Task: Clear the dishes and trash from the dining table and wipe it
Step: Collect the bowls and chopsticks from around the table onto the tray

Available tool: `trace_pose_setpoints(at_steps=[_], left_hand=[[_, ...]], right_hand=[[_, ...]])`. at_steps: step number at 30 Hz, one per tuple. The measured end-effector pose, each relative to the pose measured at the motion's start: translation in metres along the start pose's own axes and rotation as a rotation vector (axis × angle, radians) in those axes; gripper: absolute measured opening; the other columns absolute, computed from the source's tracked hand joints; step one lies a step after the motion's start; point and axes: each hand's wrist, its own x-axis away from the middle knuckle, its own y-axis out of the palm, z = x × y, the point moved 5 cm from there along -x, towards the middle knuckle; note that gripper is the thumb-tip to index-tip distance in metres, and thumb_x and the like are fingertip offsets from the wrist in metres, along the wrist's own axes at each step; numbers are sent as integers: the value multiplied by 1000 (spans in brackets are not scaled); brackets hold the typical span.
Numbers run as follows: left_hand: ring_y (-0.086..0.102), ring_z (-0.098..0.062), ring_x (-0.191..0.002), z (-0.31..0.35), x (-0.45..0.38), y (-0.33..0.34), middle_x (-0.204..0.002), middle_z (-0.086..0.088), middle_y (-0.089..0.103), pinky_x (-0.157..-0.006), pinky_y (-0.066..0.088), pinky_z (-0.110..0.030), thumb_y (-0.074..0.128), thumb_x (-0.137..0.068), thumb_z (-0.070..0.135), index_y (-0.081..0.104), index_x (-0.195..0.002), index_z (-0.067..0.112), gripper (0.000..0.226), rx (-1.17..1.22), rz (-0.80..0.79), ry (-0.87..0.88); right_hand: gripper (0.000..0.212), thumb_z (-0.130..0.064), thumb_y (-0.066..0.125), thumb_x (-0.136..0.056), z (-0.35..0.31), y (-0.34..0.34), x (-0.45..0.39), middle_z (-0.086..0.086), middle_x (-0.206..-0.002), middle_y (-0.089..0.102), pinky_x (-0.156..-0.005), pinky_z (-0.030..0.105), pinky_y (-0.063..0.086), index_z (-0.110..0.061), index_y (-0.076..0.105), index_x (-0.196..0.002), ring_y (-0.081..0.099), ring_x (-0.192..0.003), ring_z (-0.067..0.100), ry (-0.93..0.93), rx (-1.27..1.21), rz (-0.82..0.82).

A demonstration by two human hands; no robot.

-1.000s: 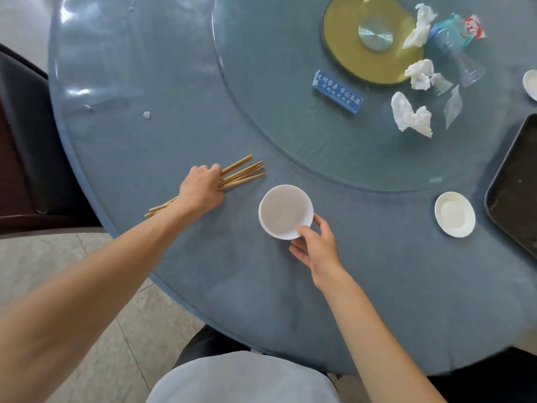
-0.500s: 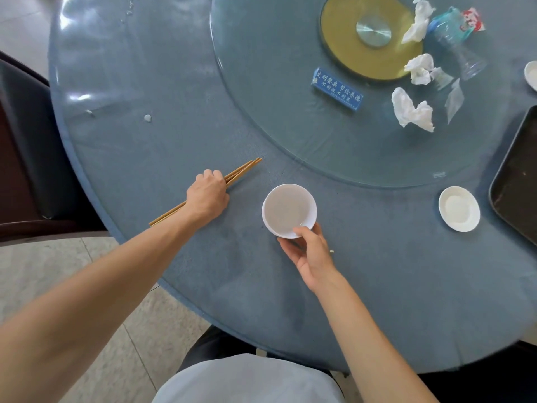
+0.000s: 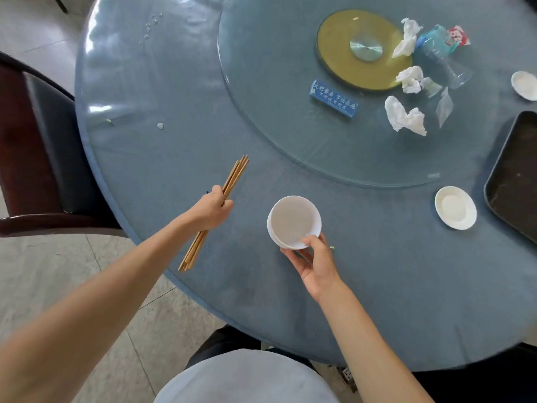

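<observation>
My left hand (image 3: 213, 209) grips a bundle of wooden chopsticks (image 3: 235, 174), lifted off the round blue table (image 3: 162, 158) near its left edge. My right hand (image 3: 315, 261) pinches the near rim of a white bowl (image 3: 293, 221) and holds it tilted just above the table. A small white saucer (image 3: 455, 207) lies to the right. Crumpled white tissues (image 3: 405, 117) and a clear plastic bottle (image 3: 441, 53) lie on the glass turntable (image 3: 276, 82). A second white dish (image 3: 526, 85) sits at the far right edge.
A dark tray (image 3: 514, 181) lies at the right edge of the table. A blue sign block (image 3: 334, 98) rests on the turntable near its yellow hub (image 3: 343, 65). A dark chair (image 3: 43, 146) stands to the left. Water drops (image 3: 160, 125) dot the table's left side.
My left hand gathered the spread chopsticks into one bundle and lifted them off the table. My right hand closed on the bowl's rim and tilted it up.
</observation>
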Motion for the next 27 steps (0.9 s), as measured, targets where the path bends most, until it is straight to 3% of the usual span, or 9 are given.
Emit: trace_pose_setpoints(at_steps=[3,11,16,19,27], left_hand=[[34,-18,-59,6,23,10,-73,-1,39,-51,32,-29,43,-91,30,36,-82,17,17,194,7,24],[31,-11,-45,56,115,86,-59,4,33,-45,27,-23,46,-104,49,34,-75,23,41,592,-102,84],[28,-7,-31,85,192,158,-44,9,28,-36,21,-13,40,-105,52,28,-67,26,47,715,-362,-76],[26,-6,-31,99,245,202,-45,9,25,-33,19,-12,36,-106,51,24,-66,27,48,674,-498,-83],[18,-9,-42,129,365,316,-53,7,22,-39,13,-19,50,-95,65,26,-61,27,56,440,-552,162]], right_hand=[[41,-3,54,-94,3,-21,19,15,-135,63,-93,45,61,-18,64,-131,64,-126,34,-5,-57,-3],[41,-3,54,-93,20,-109,89,23,-139,59,-67,31,63,-20,64,-129,64,-121,46,-61,-294,22],[49,-2,52,-94,54,-194,159,28,-140,58,-61,29,63,-16,57,-140,65,-118,50,-143,-463,44],[48,-3,54,-92,80,-245,201,29,-141,57,-61,29,63,-11,56,-140,68,-113,50,-174,-510,89],[37,-5,53,-93,147,-376,316,29,-138,58,-56,28,61,-14,61,-128,66,-116,49,-295,-668,288]])
